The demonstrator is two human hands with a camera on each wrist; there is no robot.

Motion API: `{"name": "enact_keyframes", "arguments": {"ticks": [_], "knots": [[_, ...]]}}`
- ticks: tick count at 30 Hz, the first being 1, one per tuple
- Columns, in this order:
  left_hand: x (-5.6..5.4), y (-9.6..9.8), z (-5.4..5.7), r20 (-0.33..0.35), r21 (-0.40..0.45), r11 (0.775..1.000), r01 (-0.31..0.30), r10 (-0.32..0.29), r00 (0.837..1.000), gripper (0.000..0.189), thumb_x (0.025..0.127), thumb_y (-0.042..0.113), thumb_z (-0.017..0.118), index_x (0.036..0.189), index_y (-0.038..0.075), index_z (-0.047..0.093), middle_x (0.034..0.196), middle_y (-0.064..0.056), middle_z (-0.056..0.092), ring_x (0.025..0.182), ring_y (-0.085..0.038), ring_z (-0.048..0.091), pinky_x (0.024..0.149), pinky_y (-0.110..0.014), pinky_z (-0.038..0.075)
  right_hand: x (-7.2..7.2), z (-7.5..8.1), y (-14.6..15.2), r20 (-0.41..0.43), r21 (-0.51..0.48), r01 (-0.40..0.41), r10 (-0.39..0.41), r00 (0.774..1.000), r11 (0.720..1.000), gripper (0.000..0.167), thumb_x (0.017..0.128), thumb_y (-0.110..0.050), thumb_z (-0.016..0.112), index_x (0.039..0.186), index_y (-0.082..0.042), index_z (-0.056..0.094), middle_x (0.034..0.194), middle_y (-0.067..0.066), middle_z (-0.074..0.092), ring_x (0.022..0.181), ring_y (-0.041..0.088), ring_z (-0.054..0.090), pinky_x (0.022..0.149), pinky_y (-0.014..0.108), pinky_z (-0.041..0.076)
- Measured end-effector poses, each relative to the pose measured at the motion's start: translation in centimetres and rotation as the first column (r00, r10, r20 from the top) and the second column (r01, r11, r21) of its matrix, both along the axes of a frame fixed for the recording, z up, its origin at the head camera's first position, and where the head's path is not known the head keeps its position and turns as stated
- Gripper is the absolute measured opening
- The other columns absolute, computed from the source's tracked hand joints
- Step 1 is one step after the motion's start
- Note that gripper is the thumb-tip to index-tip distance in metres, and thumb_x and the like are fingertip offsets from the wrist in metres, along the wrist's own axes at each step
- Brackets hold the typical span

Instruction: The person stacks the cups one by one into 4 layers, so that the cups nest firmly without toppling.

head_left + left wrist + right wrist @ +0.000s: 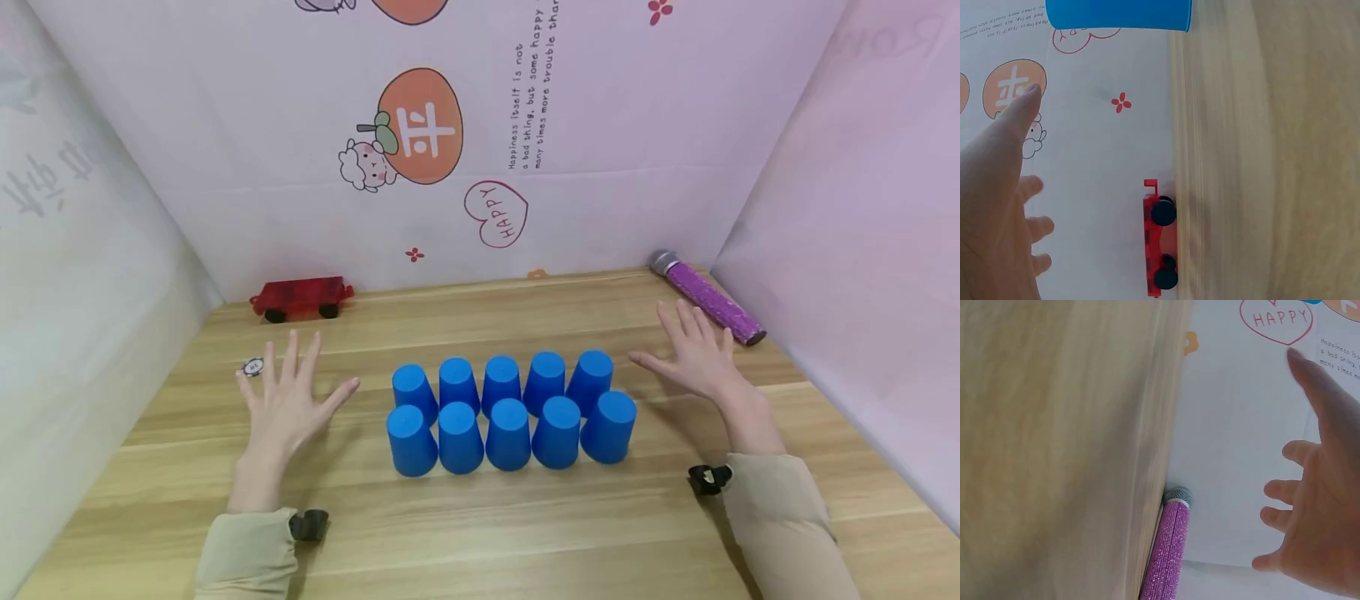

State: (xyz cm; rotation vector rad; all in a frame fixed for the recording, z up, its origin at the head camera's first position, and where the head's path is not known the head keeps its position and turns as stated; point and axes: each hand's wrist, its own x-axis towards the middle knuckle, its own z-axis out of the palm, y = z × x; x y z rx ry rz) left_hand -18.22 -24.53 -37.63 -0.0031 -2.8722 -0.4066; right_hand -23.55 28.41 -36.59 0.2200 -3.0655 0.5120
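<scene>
Several blue cups [508,435] stand upside down in two rows across the middle of the wooden table. My left hand [283,412] is spread out to the left of the rows, fingers straight, holding nothing. On the other side, my right hand [699,358] is also spread with its thumb toward the cups, and it holds nothing. Part of one blue cup [1119,14] shows at the top of the left wrist view. Close beyond the right fingers lies a purple glittery microphone [708,298]. A small round chip [253,367] lies beside the left fingers.
A red toy wagon [302,297] with black wheels stands at the table's back left, by the printed white backdrop [285,167]. White side walls [862,275] border the wooden table [510,533] left and right.
</scene>
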Motion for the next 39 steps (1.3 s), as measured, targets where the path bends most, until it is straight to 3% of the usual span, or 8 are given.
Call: {"name": "enact_keyframes", "arguments": {"ticks": [6,10,16,20,25,32,39], "knots": [[-0.1,0.4,0.3,-0.082,0.048,0.998,0.035,-0.031,0.996,0.093,0.082,0.068,0.051,0.152,0.027,0.006,0.158,-0.015,0.014,0.144,-0.043,0.004,0.105,-0.074,-0.007,-0.2,0.1,-0.1,-0.104,-0.08,-0.069,0.061,0.993,0.994,0.097,0.08,-0.043,0.07,0.148,0.0,0.016,0.148,0.033,0.021,0.132,0.058,0.018,0.103,0.075,0.009],[-0.3,0.7,0.5,-0.16,0.067,0.996,0.063,-0.052,0.986,0.092,0.081,0.063,0.057,0.152,0.024,0.014,0.156,-0.014,0.022,0.141,-0.04,0.018,0.108,-0.07,0.007,-0.4,0.3,0.1,-0.159,-0.14,-0.154,0.131,0.979,0.978,0.087,0.08,-0.026,0.073,0.142,0.012,0.024,0.141,0.039,0.029,0.128,0.058,0.026,0.103,0.07,0.022],[-0.4,1.2,0.6,-0.269,0.162,0.979,0.124,-0.077,0.96,0.087,0.079,0.051,0.069,0.148,0.02,0.028,0.147,-0.016,0.039,0.133,-0.039,0.036,0.104,-0.065,0.026,-0.1,0.8,0.0,-0.073,-0.261,-0.194,0.181,0.981,0.946,0.079,0.082,-0.027,0.073,0.14,0.008,0.031,0.137,0.035,0.038,0.127,0.051,0.035,0.102,0.066,0.029],[-0.5,1.6,0.5,-0.261,0.227,0.961,0.157,-0.095,0.961,0.083,0.08,0.047,0.07,0.147,0.018,0.031,0.145,-0.017,0.041,0.132,-0.04,0.038,0.103,-0.065,0.029,0.1,1.1,-0.4,-0.001,-0.313,-0.217,0.228,0.974,0.925,0.081,0.082,-0.031,0.072,0.142,0.003,0.03,0.141,0.03,0.037,0.13,0.049,0.034,0.102,0.067,0.028],[-0.4,2.6,0.2,-0.177,0.337,0.917,0.214,-0.161,0.971,0.074,0.084,0.041,0.069,0.144,0.014,0.036,0.144,-0.016,0.043,0.132,-0.039,0.039,0.103,-0.065,0.032,0.2,1.0,-1.0,0.024,-0.393,-0.285,0.32,0.947,0.874,0.073,0.085,-0.025,0.07,0.141,0.002,0.033,0.141,0.029,0.04,0.13,0.048,0.036,0.103,0.065,0.03],[-0.6,4.4,-0.6,-0.154,0.472,0.828,0.304,-0.262,0.953,0.062,0.085,0.032,0.07,0.138,0.01,0.045,0.137,-0.014,0.052,0.128,-0.033,0.046,0.103,-0.057,0.038,0.0,0.1,-2.5,0.037,-0.518,-0.348,0.427,0.903,0.781,0.06,0.086,-0.018,0.068,0.137,-0.001,0.041,0.136,0.024,0.049,0.125,0.043,0.046,0.102,0.058,0.039],[-0.8,5.0,-1.0,-0.108,0.575,0.757,0.311,-0.306,0.946,0.058,0.087,0.033,0.067,0.136,0.011,0.047,0.136,-0.013,0.053,0.129,-0.031,0.046,0.104,-0.055,0.039,-0.5,-0.5,-3.5,0.058,-0.543,-0.351,0.452,0.89,0.763,0.055,0.087,-0.018,0.068,0.135,-0.002,0.045,0.135,0.022,0.05,0.124,0.041,0.048,0.1,0.056,0.041]]}}
